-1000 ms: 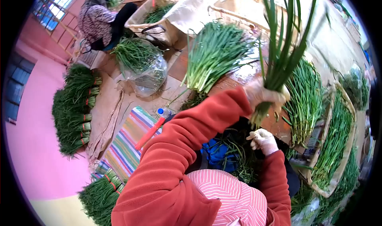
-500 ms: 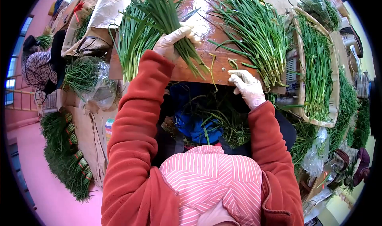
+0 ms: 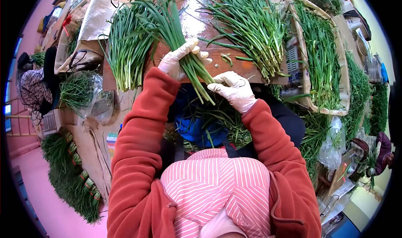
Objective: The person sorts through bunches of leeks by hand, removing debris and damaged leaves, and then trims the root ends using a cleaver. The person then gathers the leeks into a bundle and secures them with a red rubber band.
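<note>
Wooden surface (image 3: pixel 255 72) carries loose green piles. My chive bunch (image 3: pixel 167 24) lies slantwise: leaf tips away and leftward, cut ends overhanging the near edge. Left hand (image 3: pixel 180 59) has its grip clenched round the bunch's middle. Right hand (image 3: pixel 234 89) is nearer the ends and touches them; I cannot tell whether its grip is closed.

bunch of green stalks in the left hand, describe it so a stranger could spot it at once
On the brown wooden table, two loose piles of greens lie flat. Between them the gloved left hand grips the bunch of green stalks. Only this one is held in a fist, its lower ends overhanging the near edge.
</note>
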### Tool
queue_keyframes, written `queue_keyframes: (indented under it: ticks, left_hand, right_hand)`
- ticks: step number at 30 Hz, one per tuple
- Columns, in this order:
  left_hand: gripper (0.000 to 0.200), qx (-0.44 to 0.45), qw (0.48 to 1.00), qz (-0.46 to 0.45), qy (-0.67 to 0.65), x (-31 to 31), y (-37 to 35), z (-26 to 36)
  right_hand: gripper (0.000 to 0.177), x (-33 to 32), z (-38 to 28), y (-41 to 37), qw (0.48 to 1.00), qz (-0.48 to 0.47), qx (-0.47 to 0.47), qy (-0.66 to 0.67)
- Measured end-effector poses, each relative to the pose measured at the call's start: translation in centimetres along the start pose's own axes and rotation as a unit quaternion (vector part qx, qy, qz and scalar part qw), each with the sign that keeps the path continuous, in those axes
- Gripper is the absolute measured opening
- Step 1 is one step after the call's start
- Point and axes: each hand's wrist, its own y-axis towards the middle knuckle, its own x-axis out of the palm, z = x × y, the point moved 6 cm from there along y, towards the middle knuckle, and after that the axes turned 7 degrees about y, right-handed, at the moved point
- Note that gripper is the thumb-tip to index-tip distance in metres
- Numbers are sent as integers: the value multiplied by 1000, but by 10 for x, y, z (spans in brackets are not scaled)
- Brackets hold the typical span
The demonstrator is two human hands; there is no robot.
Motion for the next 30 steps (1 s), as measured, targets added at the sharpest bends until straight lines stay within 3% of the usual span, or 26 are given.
queue_keyframes:
  ticks: [3,4,6,7,12,15,17,24,25,27,28,29,30]
  left_hand:
    - [20,-49,998,25,-19,-8,-1,-11]
    - [23,-6,996,74,47,2,-9,-4]
    - [27,-8,997,54,55,10,-14,-4]
    - [30,-18,995,84,41,7,-16,-7]
    - [26,-38,983,178,-27,10,-23,-11]
    - [25,-33,981,187,-36,15,-29,-12]
    - [25,-30,980,191,-42,21,-33,-12]
    - [23,-14,980,200,-16,46,-43,-14]
    - [23,-2,983,182,-15,44,-40,-14]
    - [20,53,989,131,-35,36,-32,-7]
    - [17,33,990,131,29,30,-32,-1]
    - [16,19,997,74,19,35,-35,6]
    - [17,65,995,65,34,32,-35,14]
  right_hand:
    - [22,-2,-1,-9,995,47,-68,-53]
    - [16,-2,-14,-16,955,55,-234,-173]
    - [12,-3,-36,-21,942,84,-258,-198]
    - [14,-1,-39,-23,920,113,-292,-237]
    - [10,-3,-58,-35,902,151,-333,-228]
    - [8,-3,-58,-41,908,166,-307,-233]
    - [8,-8,-50,-46,931,196,-289,-108]
    - [10,-20,-34,-62,958,204,-199,22]
    - [10,-21,-29,-64,961,202,-177,65]
    - [11,-36,-2,-66,969,236,-63,31]
    - [12,-42,5,-70,967,231,-72,82]
    - [10,-46,6,-74,966,219,-46,132]
    - [9,-49,5,-81,969,214,10,121]
